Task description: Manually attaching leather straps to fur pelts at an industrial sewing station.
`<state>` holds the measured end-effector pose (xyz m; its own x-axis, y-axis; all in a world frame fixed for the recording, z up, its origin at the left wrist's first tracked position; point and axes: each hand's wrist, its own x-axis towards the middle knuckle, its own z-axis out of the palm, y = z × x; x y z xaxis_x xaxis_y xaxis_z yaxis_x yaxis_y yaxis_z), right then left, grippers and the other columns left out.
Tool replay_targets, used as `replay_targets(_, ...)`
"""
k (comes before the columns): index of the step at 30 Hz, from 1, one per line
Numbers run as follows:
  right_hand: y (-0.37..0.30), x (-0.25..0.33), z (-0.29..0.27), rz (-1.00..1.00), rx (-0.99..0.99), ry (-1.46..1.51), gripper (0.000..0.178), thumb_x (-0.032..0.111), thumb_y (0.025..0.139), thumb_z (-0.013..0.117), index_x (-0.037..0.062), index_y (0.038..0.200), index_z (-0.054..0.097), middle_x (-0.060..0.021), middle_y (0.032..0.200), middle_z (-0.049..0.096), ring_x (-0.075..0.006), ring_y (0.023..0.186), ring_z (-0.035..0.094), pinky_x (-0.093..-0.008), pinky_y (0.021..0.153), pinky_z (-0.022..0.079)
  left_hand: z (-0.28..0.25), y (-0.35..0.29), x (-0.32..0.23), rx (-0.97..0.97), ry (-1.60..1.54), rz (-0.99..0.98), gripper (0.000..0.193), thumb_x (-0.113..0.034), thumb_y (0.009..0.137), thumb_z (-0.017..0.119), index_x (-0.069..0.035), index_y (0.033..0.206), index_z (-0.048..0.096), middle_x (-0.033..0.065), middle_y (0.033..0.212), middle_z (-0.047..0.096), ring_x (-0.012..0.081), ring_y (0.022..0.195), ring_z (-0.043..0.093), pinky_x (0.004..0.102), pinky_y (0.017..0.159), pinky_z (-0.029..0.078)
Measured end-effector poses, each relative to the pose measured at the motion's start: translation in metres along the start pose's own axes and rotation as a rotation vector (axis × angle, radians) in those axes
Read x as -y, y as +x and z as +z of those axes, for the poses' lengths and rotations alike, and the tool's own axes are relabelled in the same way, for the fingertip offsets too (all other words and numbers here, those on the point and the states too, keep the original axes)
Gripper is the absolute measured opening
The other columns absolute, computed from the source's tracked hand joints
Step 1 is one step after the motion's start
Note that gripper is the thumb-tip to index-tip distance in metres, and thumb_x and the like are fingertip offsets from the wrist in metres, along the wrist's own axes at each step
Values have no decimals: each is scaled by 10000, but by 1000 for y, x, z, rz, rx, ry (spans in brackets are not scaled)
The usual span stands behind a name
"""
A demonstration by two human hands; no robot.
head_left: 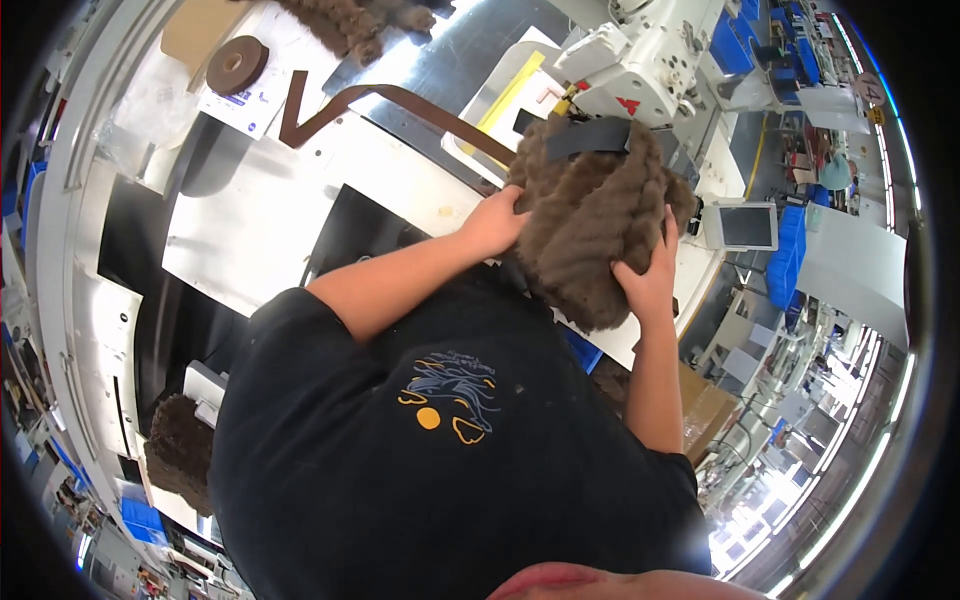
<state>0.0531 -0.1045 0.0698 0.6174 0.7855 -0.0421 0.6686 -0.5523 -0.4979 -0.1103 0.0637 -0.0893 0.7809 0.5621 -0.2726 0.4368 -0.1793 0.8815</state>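
A thick brown fur piece lies in front of the white sewing machine, with a dark grey band across its far end. My left hand grips the fur's left edge, its fingertips partly hidden by the pile. On the right side, my right hand holds the fur between a thumb on top and fingers along the edge. A flat brown ribbon runs in folds over the table and reaches the fur's far left side. The machine's needle area is hidden.
A roll of brown tape rests on the table at the far left. More brown fur lies at the far edge, and a dark fur bundle sits at the near left. A small screen stands right of the machine, near blue bins.
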Motion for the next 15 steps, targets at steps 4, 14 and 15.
replay_targets(4,2,1,18,-19,-36,26,745,179,630,709,33,1339,535,-184,1556,284,-401,1413,310,-434,1153,301,12,18,29,310,-415,-219,610,-446,865,644,32,1236,569,278,1175,634,426,1104,603,433,942,470)
replay_targets(14,-3,2,21,5,-52,-125,764,263,625,755,35,1322,543,-182,1576,250,-410,1385,343,-479,1128,328,-65,5,-123,-158,157,905,553,-271,830,686,-72,1323,532,158,1311,551,345,1226,504,462,1041,374)
replay_targets(15,-3,0,25,-3,-61,-124,766,285,630,769,37,1320,545,-174,1582,242,-408,1373,360,-491,1114,341,-53,3,-132,-87,231,974,619,-359,830,687,-88,1359,512,140,1354,529,333,1268,478,506,1061,338)
